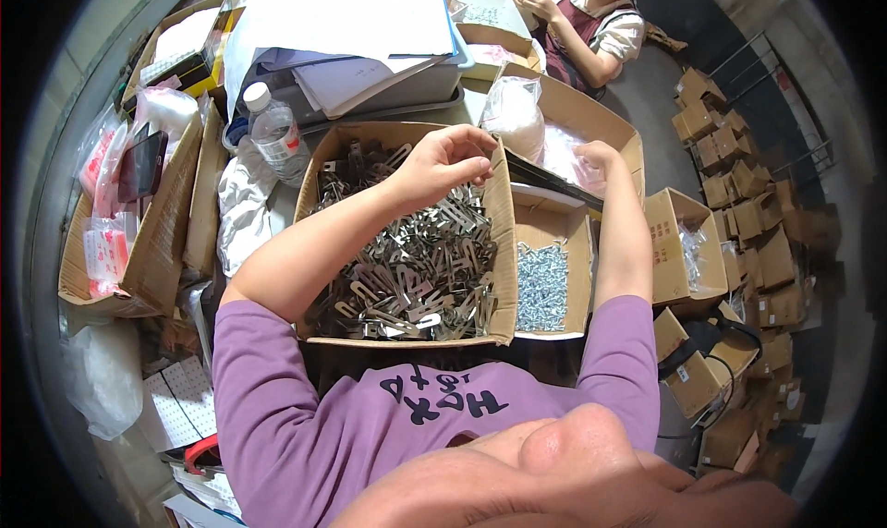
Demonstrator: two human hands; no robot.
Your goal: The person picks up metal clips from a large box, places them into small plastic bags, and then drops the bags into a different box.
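My left hand (450, 165) hovers over the right rim of a cardboard box (504, 279) filled with flat metal clips (416, 265). Its fingers are curved with the thumb apart, and nothing shows between them. Farther right, my right hand (601, 156) reaches into another cardboard box (605, 108) that holds clear plastic bags (565, 158). The fingers there are bent down onto a bag and look closed on its plastic; their tips are partly hidden. A smaller open box of silvery screws (541, 288) stands between my right forearm and the clips.
A plastic bottle (277, 135) and white cloth (245, 205) lie left of the clips. Papers (342, 20) cover a grey bin behind. A box with bags and a phone (142, 166) stands far left. Stacked cartons (748, 186) line the right; a co-worker (591, 29) sits at the back.
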